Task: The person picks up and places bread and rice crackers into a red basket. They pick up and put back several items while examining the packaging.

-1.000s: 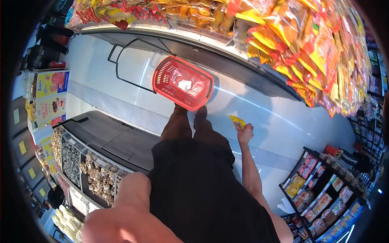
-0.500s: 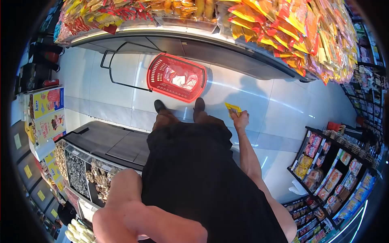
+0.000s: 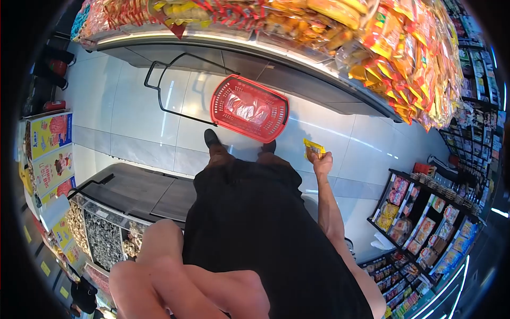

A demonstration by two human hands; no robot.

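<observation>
My right hand (image 3: 322, 160) is closed on a small yellow packet (image 3: 314, 145), held out over the floor to the right of my legs. Near the camera at the bottom, my left hand (image 3: 186, 290) is bent with its fingers curled in. Anything inside those fingers is hidden. A red shopping basket (image 3: 218, 109) stands on the floor in front of my feet, its long black handle folded out to the left. Shiny clear and reddish packaging (image 3: 247, 108) lies in the basket; its contents are hard to make out.
Ahead, a long display (image 3: 319, 80) is heaped with bagged snacks. Bins of loose dried goods (image 3: 103, 242) stand at my left. Shelves of packaged goods (image 3: 425, 228) are on the right. Another person's legs (image 3: 56, 66) show at far left.
The view has turned and shifted, so the basket and display sit further right. My right hand still holds the yellow packet, now slightly lower in view. My left hand's fingers show more.
</observation>
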